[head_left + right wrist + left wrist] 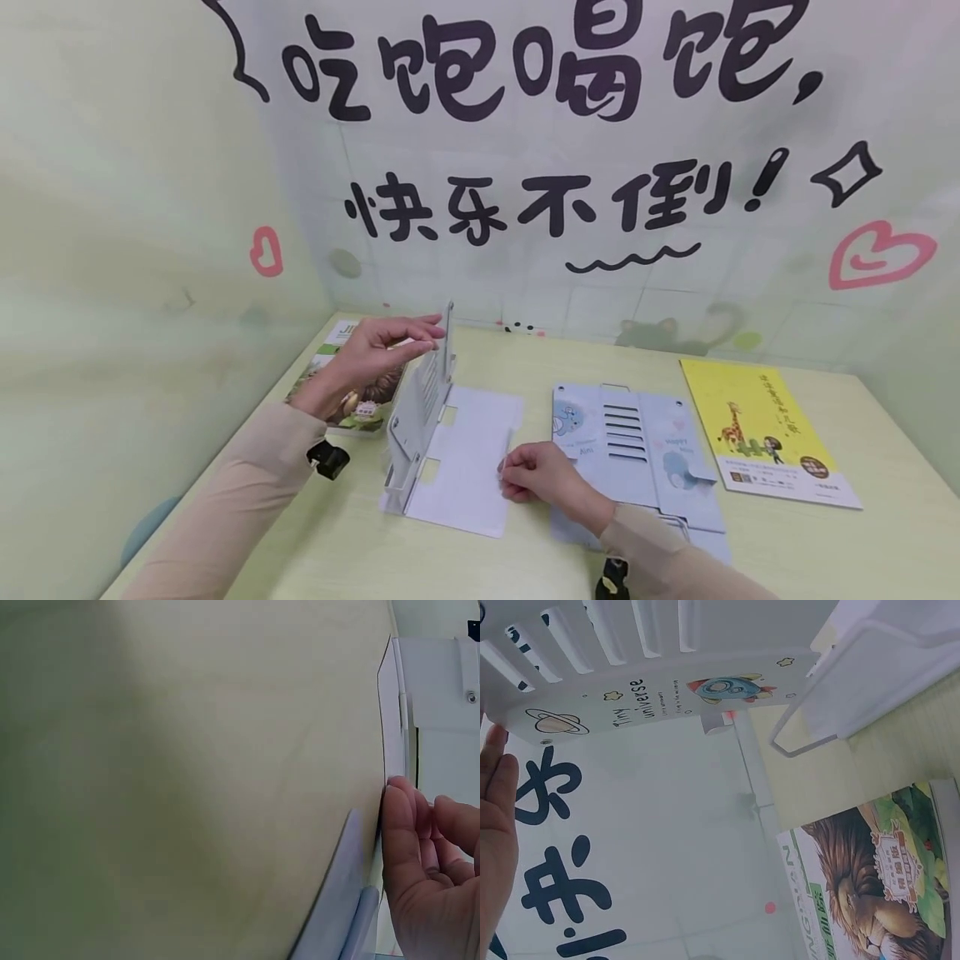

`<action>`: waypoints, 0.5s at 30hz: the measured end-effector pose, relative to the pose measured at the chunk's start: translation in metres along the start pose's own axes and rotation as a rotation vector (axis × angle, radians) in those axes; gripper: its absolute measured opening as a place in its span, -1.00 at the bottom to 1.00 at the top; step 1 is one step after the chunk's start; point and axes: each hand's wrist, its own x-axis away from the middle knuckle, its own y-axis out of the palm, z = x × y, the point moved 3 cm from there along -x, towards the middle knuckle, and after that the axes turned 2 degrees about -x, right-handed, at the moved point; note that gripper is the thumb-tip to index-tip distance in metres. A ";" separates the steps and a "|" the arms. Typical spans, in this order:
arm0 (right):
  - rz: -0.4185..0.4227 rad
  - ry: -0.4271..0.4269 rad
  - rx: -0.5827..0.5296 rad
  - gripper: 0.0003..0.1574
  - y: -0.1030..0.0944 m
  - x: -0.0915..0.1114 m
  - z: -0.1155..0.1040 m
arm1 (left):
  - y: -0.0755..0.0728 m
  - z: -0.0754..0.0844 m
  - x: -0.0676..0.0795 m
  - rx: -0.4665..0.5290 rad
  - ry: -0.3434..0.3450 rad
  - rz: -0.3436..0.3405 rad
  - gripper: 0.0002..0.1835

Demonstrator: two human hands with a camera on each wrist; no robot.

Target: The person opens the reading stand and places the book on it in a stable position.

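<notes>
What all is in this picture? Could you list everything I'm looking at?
White stand: one, white, centre, one panel upright, another flat
Blue stand: one, pale blue, flat, right of the white one
Yellow book: one, yellow and white, far right
Lion book: one, multicoloured, left
Table: one, pale yellow, underneath
Wall writing: two lines, black, back wall
Hearts: two, pink, walls
Rounded patch: one, teal, lower left, unclear what
Wrist devices: two, black, at the wrists
Sleeves: two, beige, forearms
Left hand: one, at the upright panel
Right hand: one, at the flat panel's edge
</notes>
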 end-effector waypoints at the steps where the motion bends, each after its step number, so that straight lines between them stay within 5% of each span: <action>1: 0.004 0.006 0.011 -0.86 0.001 -0.002 0.000 | 0.001 0.001 0.000 0.002 -0.005 -0.001 -0.88; 15: -0.011 -0.023 0.197 -0.86 0.005 -0.006 -0.005 | 0.015 0.006 -0.008 -0.060 0.010 -0.021 -0.91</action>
